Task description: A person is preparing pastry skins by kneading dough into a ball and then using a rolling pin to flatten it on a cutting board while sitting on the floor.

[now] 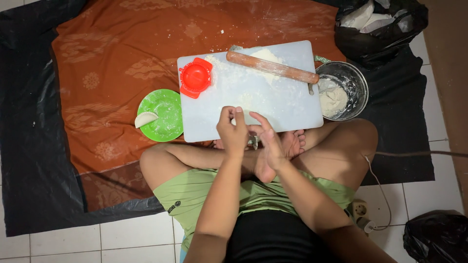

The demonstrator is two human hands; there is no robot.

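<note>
Left hand [233,130] and right hand [269,142] cupped together, contents hidden, at the white cutting board's [292,112] 6 o'clock edge — one rolling pin [271,66] at 12, one red dumpling press [196,77], one green plate [168,122] at 9, one metal bowl [352,80] at 3.

White plastic cutting board [273,104], floured, at centre. Floured wooden rolling pin [272,66] lying across its 1 o'clock corner. Red plastic dumpling press [196,77] on its 10 o'clock corner. Green round plate [168,119] at 9 o'clock, holding one folded white dumpling [145,118]. Steel bowl of flour [341,92] at 3 o'clock. Black plastic bag [382,29] at 1 o'clock. Brown patterned cloth [107,73] underneath.
</note>
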